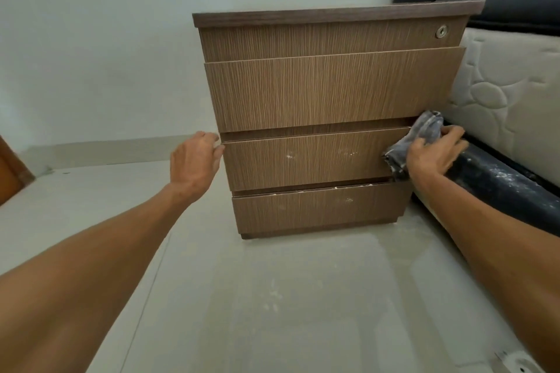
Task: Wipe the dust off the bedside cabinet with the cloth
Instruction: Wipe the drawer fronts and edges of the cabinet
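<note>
The brown wood-grain bedside cabinet (330, 91) stands on the floor against the wall, showing several drawer fronts and a round lock at the upper right. White dust specks mark the lower drawer fronts. My right hand (435, 154) presses a crumpled grey cloth (422, 135) against the right end of the third drawer front. My left hand (195, 160) has its fingers spread, the fingertips touching the cabinet's left edge at the same height. It holds nothing.
A bed with a quilted white mattress (512, 94) and a dark, dust-marked base rail (500, 188) sits tight against the cabinet's right side. The pale tiled floor (272, 297) carries white dust smears. A brown door edge (12, 179) shows at far left.
</note>
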